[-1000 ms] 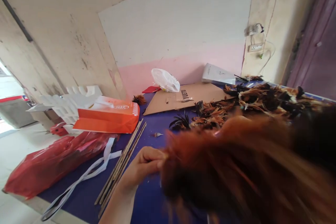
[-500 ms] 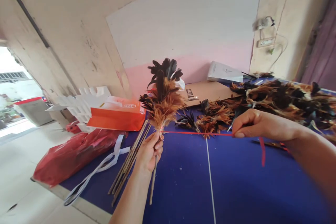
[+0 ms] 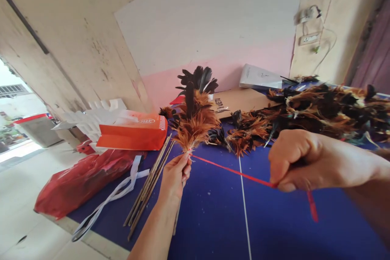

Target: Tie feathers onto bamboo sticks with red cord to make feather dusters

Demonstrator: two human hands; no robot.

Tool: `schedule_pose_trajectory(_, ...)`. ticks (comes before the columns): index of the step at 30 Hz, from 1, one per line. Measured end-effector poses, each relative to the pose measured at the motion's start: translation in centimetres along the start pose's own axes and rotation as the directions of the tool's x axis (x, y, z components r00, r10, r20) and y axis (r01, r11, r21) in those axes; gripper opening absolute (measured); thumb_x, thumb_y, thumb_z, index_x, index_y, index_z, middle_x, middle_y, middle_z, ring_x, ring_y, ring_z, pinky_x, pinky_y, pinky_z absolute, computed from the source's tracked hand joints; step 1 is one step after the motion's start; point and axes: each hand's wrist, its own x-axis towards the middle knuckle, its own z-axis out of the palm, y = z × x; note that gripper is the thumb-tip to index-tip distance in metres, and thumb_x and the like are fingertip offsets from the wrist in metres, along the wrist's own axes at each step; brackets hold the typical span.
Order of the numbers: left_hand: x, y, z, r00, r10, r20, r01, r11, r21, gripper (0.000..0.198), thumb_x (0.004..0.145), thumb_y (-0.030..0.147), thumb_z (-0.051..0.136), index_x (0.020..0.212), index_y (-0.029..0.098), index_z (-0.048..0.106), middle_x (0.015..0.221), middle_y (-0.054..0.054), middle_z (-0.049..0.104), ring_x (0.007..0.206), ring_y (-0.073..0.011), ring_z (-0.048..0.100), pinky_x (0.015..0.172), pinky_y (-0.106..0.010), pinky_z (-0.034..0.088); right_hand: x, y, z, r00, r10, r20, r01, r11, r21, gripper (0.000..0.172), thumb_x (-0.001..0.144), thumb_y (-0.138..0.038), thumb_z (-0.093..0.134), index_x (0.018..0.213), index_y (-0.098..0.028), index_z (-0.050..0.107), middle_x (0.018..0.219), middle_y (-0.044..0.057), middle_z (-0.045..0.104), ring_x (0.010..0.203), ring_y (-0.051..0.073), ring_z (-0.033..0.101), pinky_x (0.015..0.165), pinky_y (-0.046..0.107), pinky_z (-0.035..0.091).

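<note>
My left hand (image 3: pixel 175 174) is closed round the stick of a feather duster (image 3: pixel 196 120), just under its feathers. Brown feathers ring the lower part and black ones fan out at the top; the duster stands upright above the blue table (image 3: pixel 213 215). A thin stretch of the stick shows below my fist. From the feather bases a red ribbon (image 3: pixel 231 170) runs taut, sloping down to my right hand (image 3: pixel 307 162). The thumb and index finger there pinch it, and its loose end hangs below the palm.
Several thin sticks (image 3: pixel 149 187) lie left of my forearm, beside a white strap (image 3: pixel 118 195) and a red plastic bag (image 3: pixel 82 183). Behind are an orange paper bag (image 3: pixel 131 134) and flat cardboard (image 3: pixel 243 101). Loose feathers (image 3: pixel 329 109) are heaped at the back right.
My right hand has come lower and closer to the camera, so the ribbon now slants down instead of running level. My left hand keeps its hold on the duster.
</note>
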Motion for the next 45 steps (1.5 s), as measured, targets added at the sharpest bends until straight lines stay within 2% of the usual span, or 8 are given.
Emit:
schedule_pose_trajectory(7,0.6,-0.8,0.2,0.998,0.014,-0.057,-0.026,0.976,-0.217,0.029,0.050,0.026,0.080,0.064,0.010,0.060,0.055,0.002,0.057,0.037,0.0004,0.037,0.029,-0.009,0.020,-0.1,4.9,-1.1,0.960,0.261,0.107,-0.270,0.959,0.085,0.021,0.069,-0.031,0.067,0.070,-0.011,0.072,0.051,-0.001,0.054,0.048,0.006,0.041,0.047,0.018,0.032)
schedule_pose_trajectory(12,0.6,-1.2,0.5,0.998,0.016,-0.055,-0.027,0.975,-0.220,0.027,0.051,0.023,0.080,0.065,0.010,0.060,0.056,-0.001,0.059,0.039,-0.0018,0.042,0.029,-0.009,0.023,-0.1,3.9,-1.3,0.967,0.197,0.160,-0.203,0.979,0.023,0.031,0.070,-0.040,0.065,0.068,-0.010,0.071,0.052,0.001,0.055,0.050,0.008,0.044,0.050,0.020,0.034)
schedule_pose_trajectory(15,0.4,-1.1,0.5,1.000,-0.010,-0.002,0.009,0.971,-0.237,0.024,0.055,0.024,0.078,0.064,0.010,0.060,0.057,0.001,0.057,0.037,0.0003,0.037,0.028,-0.009,0.020,-0.2,4.6,-2.0,0.952,0.305,-0.029,-0.307,0.945,-0.115,0.042,0.075,-0.050,0.055,0.062,-0.012,0.069,0.054,0.002,0.056,0.052,0.010,0.047,0.052,0.022,0.036)
schedule_pose_trajectory(19,0.4,-0.9,0.3,0.992,-0.064,0.112,0.095,0.951,-0.295,0.020,0.063,0.025,0.073,0.065,0.011,0.059,0.059,0.002,0.054,0.036,0.0023,0.032,0.028,-0.008,0.020,1.4,7.9,-2.8,0.801,0.372,-0.468,-0.560,0.743,-0.367,0.041,0.075,-0.051,0.052,0.062,-0.015,0.068,0.057,0.002,0.059,0.053,0.012,0.050,0.051,0.022,0.036)
schedule_pose_trajectory(28,0.0,-0.8,0.8,0.962,-0.155,0.226,0.238,0.881,-0.409,0.013,0.075,0.015,0.061,0.065,0.009,0.057,0.063,0.001,0.053,0.036,0.0023,0.033,0.027,-0.007,0.022,10.7,12.5,0.1,0.722,0.420,-0.549,-0.691,0.463,-0.555,0.022,0.074,-0.023,0.050,0.084,-0.019,0.070,0.085,0.007,0.068,0.081,0.019,0.062,0.069,0.025,0.042)
schedule_pose_trajectory(33,-0.1,-0.5,0.7,0.949,-0.188,0.254,0.291,0.835,-0.467,0.015,0.080,0.011,0.052,0.066,0.008,0.056,0.064,-0.001,0.053,0.036,0.0023,0.034,0.027,-0.007,0.021,11.8,14.9,1.9,0.648,0.406,-0.645,-0.762,0.348,-0.546,0.023,0.069,-0.012,0.051,0.085,-0.009,0.068,0.092,0.020,0.065,0.097,0.031,0.055,0.082,0.041,0.035)
schedule_pose_trajectory(41,-0.4,-0.7,1.0,0.953,-0.189,0.238,0.275,0.872,-0.406,0.015,0.080,0.013,0.053,0.069,0.006,0.060,0.066,-0.005,0.059,0.036,0.0019,0.036,0.027,-0.007,0.021,8.0,12.6,0.6,0.680,0.341,-0.649,-0.701,0.561,-0.440,0.020,0.076,-0.027,0.048,0.083,-0.017,0.063,0.084,0.007,0.066,0.081,0.020,0.059,0.070,0.029,0.041)
schedule_pose_trajectory(45,-0.5,-1.1,1.4,0.952,-0.212,0.219,0.277,0.902,-0.331,0.014,0.078,0.015,0.057,0.067,0.007,0.060,0.065,-0.004,0.059,0.036,0.0016,0.035,0.026,-0.008,0.021,5.4,10.8,0.8,0.677,0.429,-0.598,-0.371,0.901,0.226,0.018,0.071,-0.033,0.056,0.077,-0.016,0.053,0.058,-0.002,0.057,0.046,0.009,0.049,0.047,0.022,0.037)
